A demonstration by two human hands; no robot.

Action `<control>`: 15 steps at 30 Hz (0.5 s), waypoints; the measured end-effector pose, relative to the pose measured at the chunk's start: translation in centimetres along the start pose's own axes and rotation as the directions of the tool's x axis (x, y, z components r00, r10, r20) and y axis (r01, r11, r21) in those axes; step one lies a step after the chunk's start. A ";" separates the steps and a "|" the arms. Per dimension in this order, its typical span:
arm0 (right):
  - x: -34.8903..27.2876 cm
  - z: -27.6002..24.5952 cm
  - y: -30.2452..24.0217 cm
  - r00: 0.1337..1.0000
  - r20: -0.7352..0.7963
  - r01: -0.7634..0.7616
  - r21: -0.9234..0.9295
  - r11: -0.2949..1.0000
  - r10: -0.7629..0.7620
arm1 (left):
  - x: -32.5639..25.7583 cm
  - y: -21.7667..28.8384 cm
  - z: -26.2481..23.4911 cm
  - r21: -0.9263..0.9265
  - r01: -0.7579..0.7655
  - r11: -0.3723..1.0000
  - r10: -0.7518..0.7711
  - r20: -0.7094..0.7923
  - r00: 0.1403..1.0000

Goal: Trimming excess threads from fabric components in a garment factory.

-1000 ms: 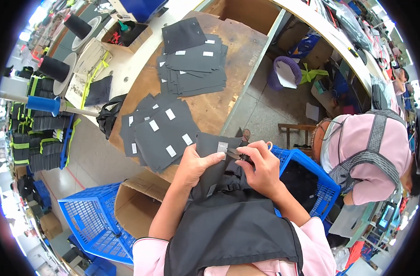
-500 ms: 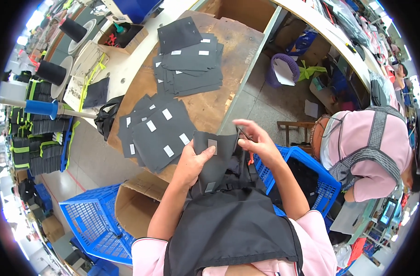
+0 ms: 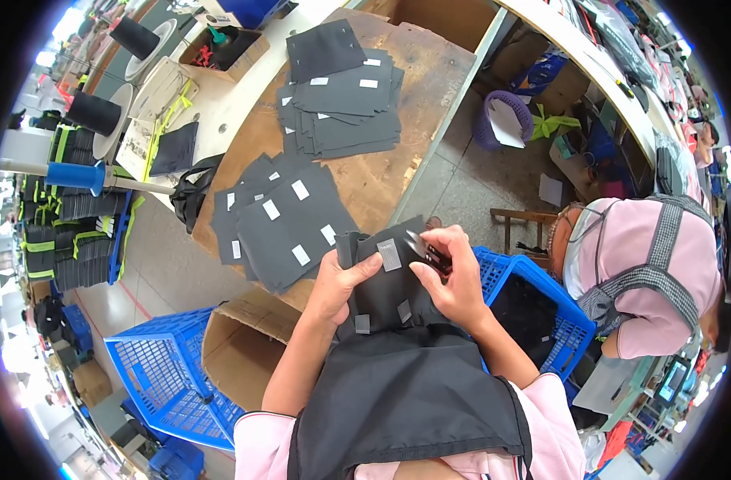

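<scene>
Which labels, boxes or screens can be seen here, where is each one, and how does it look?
Label: small grey rectangle on the dark fabric piece held by both hands.
Labels: white rectangles on the dark pieces stacked on the wooden table.
Cardboard box: brown, open, below the table edge.
Screen: small, at far right, too small to make out.

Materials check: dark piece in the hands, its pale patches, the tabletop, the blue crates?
Dark piece: looks like matte woven fabric, it folds limply. Pale patches: likely sewn or stuck tape, possibly hook-and-loop, too small to tell. Tabletop: bare worn wood or board, brown and scuffed. Blue crates: moulded plastic, glossy lattice walls.
</scene>
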State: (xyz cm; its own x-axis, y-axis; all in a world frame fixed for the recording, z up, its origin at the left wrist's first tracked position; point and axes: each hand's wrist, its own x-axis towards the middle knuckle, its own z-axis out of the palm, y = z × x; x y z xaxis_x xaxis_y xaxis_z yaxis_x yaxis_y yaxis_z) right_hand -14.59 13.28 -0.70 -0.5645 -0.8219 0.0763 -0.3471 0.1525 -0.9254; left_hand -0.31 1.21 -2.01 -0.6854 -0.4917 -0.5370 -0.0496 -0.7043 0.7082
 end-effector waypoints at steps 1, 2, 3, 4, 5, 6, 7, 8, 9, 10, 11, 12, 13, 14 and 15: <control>-0.2 -0.2 -0.2 0.996 -0.012 0.089 -0.136 0.987 -0.091 | 0.0 0.1 -0.1 -0.021 0.022 1.000 -0.022 0.003 1.000; -0.1 -0.4 -0.4 0.981 -0.016 0.184 -0.215 0.959 -0.192 | -0.1 0.1 -0.1 -0.041 0.043 0.998 -0.043 0.006 0.999; 0.0 -0.5 -0.3 0.982 -0.017 0.182 -0.217 0.959 -0.190 | 0.0 0.2 -0.1 -0.041 0.045 0.998 -0.045 0.008 0.999; 0.0 -0.6 -0.2 0.970 0.016 0.238 -0.248 0.939 -0.242 | 0.0 0.3 0.0 -0.025 0.051 0.998 -0.051 0.012 0.999; 0.1 -0.7 -0.1 0.955 0.052 0.294 -0.277 0.915 -0.291 | -0.1 0.3 0.1 -0.009 0.057 0.998 -0.057 0.015 0.998; 0.5 -0.8 -0.4 0.929 0.058 0.363 -0.328 0.872 -0.365 | -0.1 0.5 0.2 -0.010 0.059 0.998 -0.059 0.015 0.998; 0.8 -0.9 -0.4 0.930 0.058 0.361 -0.328 0.873 -0.362 | -0.2 0.8 0.4 0.011 0.058 0.998 -0.058 0.016 0.998; 1.0 -0.9 -0.4 0.921 0.065 0.382 -0.347 0.857 -0.385 | -0.2 0.9 0.5 0.031 0.056 0.998 -0.057 0.017 0.998; 1.2 -0.9 -0.5 0.909 0.073 0.407 -0.365 0.837 -0.410 | -0.2 0.9 0.5 0.029 0.055 0.998 -0.055 0.016 0.998; 1.2 -0.9 -0.5 0.908 0.075 0.409 -0.365 0.837 -0.411 | -0.2 0.9 0.4 0.027 0.055 0.998 -0.055 0.018 0.998; 1.1 -0.8 -0.4 0.908 0.072 0.407 -0.383 0.829 -0.412 | -0.2 0.9 0.3 0.024 0.055 0.998 -0.055 0.020 0.998; 1.0 -0.8 -0.3 0.908 0.070 0.405 -0.401 0.822 -0.413 | -0.1 1.0 0.2 0.021 0.053 0.998 -0.053 0.017 0.998; 1.1 -0.9 -0.3 0.907 0.074 0.408 -0.399 0.821 -0.415 | -0.1 1.0 0.1 0.020 0.064 0.998 -0.065 0.014 0.998; 1.1 -0.9 -0.4 0.902 0.041 0.413 -0.375 0.830 -0.430 | 0.0 1.1 0.0 0.018 0.075 0.997 -0.076 0.010 0.997; 1.1 -0.9 -0.6 0.897 0.006 0.415 -0.353 0.838 -0.442 | 0.0 1.2 0.1 0.015 0.075 0.997 -0.075 0.009 0.997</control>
State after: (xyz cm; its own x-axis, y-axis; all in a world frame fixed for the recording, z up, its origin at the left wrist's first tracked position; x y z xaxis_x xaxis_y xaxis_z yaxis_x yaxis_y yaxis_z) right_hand -15.72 12.80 0.24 -0.3486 -0.8079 0.4751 -0.7897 -0.0200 -0.6132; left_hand -0.40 0.45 -1.10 -0.6866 -0.4327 -0.5843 -0.1119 -0.7311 0.6730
